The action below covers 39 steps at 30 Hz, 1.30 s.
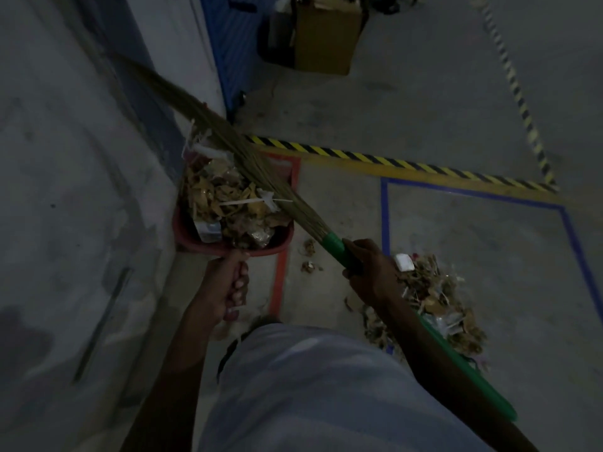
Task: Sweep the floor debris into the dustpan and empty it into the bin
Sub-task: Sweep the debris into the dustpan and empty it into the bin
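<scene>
The left hand [228, 288] grips the handle of a red plastic dustpan [182, 230] heaped with brown leafy debris [225, 197], close beside the grey wall on the left. The right hand [368, 269] curls round the green handle of a straw broom [261, 168] lying across the pan. A loose debris pile [437, 305] sits right, inside blue floor tape [385, 216]; open concrete floor [424, 102] lies beyond the yellow-black striped tape [391, 163].

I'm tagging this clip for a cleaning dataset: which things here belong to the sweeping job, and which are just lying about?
Job: broom, red dustpan, debris pile, left hand, right hand.
Lying about: cardboard box, striped floor tape.
</scene>
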Tool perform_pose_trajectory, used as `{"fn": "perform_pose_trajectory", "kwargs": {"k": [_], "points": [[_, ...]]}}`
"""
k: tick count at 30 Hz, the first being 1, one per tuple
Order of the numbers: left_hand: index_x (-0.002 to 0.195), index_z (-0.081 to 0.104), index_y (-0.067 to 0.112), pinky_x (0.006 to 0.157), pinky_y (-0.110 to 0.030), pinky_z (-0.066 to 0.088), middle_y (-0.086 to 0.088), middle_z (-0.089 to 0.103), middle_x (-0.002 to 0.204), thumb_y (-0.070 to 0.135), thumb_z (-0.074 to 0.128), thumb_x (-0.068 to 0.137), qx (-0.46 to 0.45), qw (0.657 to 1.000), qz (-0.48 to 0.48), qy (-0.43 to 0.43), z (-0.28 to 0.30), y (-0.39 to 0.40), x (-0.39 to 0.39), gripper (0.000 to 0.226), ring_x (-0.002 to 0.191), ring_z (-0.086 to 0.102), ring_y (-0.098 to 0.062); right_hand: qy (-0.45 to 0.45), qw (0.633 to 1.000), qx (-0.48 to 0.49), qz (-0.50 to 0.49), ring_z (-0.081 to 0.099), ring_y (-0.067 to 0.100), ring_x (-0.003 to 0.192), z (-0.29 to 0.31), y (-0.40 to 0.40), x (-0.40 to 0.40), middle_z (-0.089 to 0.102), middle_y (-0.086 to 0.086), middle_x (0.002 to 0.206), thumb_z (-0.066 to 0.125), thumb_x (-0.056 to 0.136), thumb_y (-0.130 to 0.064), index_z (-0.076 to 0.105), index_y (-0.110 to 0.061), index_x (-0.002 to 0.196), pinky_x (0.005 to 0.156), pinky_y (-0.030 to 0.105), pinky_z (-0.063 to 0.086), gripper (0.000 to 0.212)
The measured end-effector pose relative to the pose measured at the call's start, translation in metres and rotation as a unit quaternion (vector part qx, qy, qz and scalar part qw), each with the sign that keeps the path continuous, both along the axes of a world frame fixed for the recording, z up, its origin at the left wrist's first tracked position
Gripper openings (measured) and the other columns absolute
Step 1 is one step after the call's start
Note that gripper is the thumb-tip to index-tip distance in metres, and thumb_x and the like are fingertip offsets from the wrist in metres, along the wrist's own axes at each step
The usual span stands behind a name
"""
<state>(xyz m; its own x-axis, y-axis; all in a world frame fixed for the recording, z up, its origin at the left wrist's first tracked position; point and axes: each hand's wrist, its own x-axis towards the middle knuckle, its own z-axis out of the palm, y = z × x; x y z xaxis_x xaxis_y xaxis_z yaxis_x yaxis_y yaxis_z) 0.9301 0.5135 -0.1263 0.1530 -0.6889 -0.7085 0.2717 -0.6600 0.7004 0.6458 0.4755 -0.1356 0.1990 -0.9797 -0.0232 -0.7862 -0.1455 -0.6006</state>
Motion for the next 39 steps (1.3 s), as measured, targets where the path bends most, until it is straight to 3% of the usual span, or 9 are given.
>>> {"fn": "perform_pose_trajectory", "kwargs": {"k": [5,8,11,14,20,30,33,39], "points": [[0.063,0.048,0.012,0.042,-0.016,0.021,-0.003,0.034,0.048,0.029,0.060,0.091,0.012,1.000,-0.014,-0.009,-0.007,-0.038,0.068,0.035,0.032,0.027,-0.015,-0.001,1.000,0.020,-0.010,0.060,0.032,0.102,0.001,-0.023,0.066,0.058,0.010,0.123,0.074,0.079,-0.004,0.055,-0.010,0.139,0.078,0.035,0.050,0.063],[0.063,0.048,0.012,0.043,-0.017,0.021,-0.003,0.035,0.049,0.029,0.059,0.092,0.026,0.999,-0.029,-0.012,-0.012,-0.054,0.094,0.035,0.032,0.028,-0.015,0.003,0.999,0.034,-0.007,0.061,0.034,0.101,-0.004,-0.037,0.087,0.059,0.011,0.121,0.076,0.078,-0.002,0.057,-0.007,0.137,0.076,0.031,0.046,0.062],[0.060,0.049,0.013,0.045,-0.018,0.021,-0.003,0.036,0.049,0.031,0.060,0.091,0.040,0.999,-0.027,-0.011,-0.020,-0.071,0.111,0.037,0.033,0.029,-0.016,0.013,0.999,0.047,0.008,0.061,0.037,0.099,-0.007,-0.054,0.098,0.059,0.014,0.120,0.077,0.077,-0.002,0.056,-0.006,0.137,0.075,0.039,0.052,0.064],[0.060,0.048,0.013,0.043,-0.017,0.022,-0.002,0.036,0.048,0.032,0.059,0.093,0.052,0.999,-0.013,0.002,-0.030,-0.086,0.116,0.039,0.033,0.029,-0.015,0.030,0.998,0.051,0.029,0.061,0.038,0.098,-0.012,-0.078,0.107,0.059,0.015,0.119,0.079,0.076,-0.005,0.057,-0.004,0.135,0.074,0.043,0.053,0.064],[0.060,0.050,0.014,0.043,-0.018,0.023,-0.002,0.039,0.049,0.042,0.060,0.095,0.058,0.997,0.038,0.020,-0.048,-0.119,0.113,0.045,0.035,0.030,-0.014,0.052,0.994,0.063,0.072,0.061,0.040,0.097,-0.024,-0.140,0.112,0.060,0.017,0.117,0.077,0.076,-0.002,0.059,-0.005,0.134,0.073,0.034,0.045,0.060],[0.061,0.046,0.019,0.045,-0.019,0.018,0.001,0.038,0.050,0.043,0.057,0.094,0.068,0.994,0.081,0.005,-0.047,-0.162,0.107,0.042,0.038,0.030,-0.014,0.054,0.988,0.072,0.128,0.058,0.038,0.105,-0.031,-0.230,0.120,0.058,0.015,0.122,0.075,0.082,-0.005,0.055,-0.007,0.138,0.083,0.046,0.050,0.059],[0.059,0.045,0.022,0.046,-0.017,0.017,0.002,0.036,0.050,0.045,0.057,0.094,0.079,0.994,0.073,0.004,-0.046,-0.176,0.113,0.043,0.038,0.029,-0.013,0.060,0.987,0.079,0.126,0.057,0.038,0.109,-0.037,-0.243,0.125,0.057,0.015,0.126,0.075,0.082,-0.006,0.054,-0.008,0.139,0.085,0.043,0.049,0.061],[0.059,0.045,0.020,0.036,-0.016,0.019,0.005,0.037,0.044,0.035,0.056,0.096,0.074,0.996,0.047,-0.017,-0.059,-0.227,0.130,0.042,0.033,0.029,-0.009,0.088,0.986,0.093,0.109,0.058,0.035,0.105,-0.057,-0.267,0.143,0.056,0.015,0.123,0.072,0.084,-0.010,0.054,-0.008,0.139,0.076,0.031,0.041,0.057]]}}
